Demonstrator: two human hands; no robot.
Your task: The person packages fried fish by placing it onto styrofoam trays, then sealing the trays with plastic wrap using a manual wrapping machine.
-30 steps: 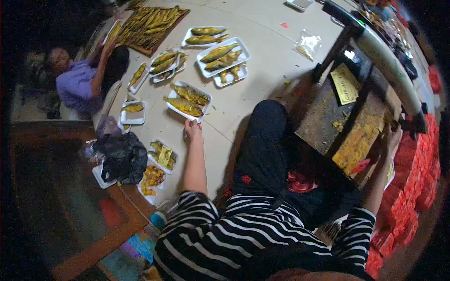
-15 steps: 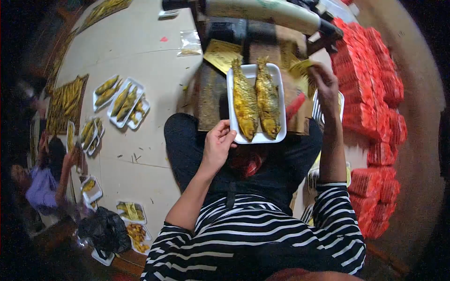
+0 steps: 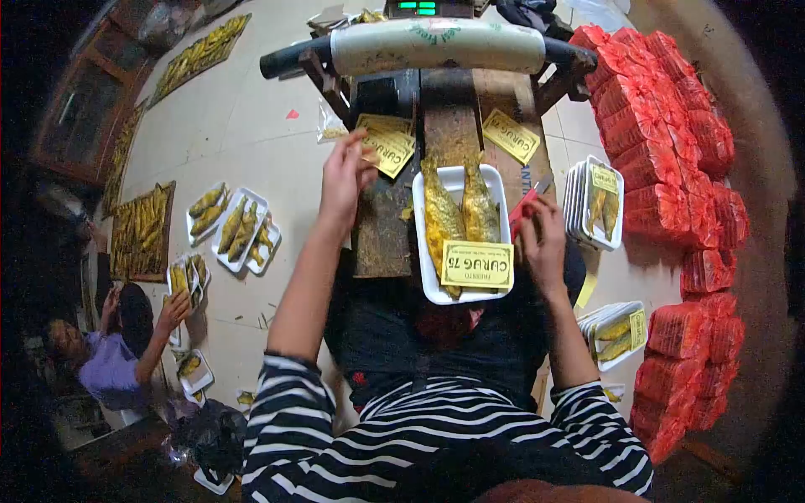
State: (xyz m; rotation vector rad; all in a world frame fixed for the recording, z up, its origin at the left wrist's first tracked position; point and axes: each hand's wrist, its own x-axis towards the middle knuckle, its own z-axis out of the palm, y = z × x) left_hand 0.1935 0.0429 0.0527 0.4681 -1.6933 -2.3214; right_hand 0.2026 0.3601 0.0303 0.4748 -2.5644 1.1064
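A white foam tray (image 3: 422,262) with two yellowish fish (image 3: 442,210) rests at the near end of the wooden board. Across the heads of the fish lies a yellow printed label (image 3: 476,265). My left hand (image 3: 342,178) is over a pile of yellow labels (image 3: 391,149) left of the tray, its fingers apart; nothing shows in it. Beside the tray's right edge is my right hand (image 3: 539,239), its curled fingers at a red-handled tool (image 3: 521,211); whether they grip it is unclear.
A film roll (image 3: 436,47) on a wooden stand crosses the board's far end. Stacked packed trays (image 3: 595,201) and red bundles (image 3: 662,193) are on the right. More fish trays (image 3: 241,228) lie on the left floor, near another person (image 3: 117,360).
A label now lies on the fish. My left hand has left the tray and moved up-left to the labels; my right hand has come down beside the tray. The view has shifted.
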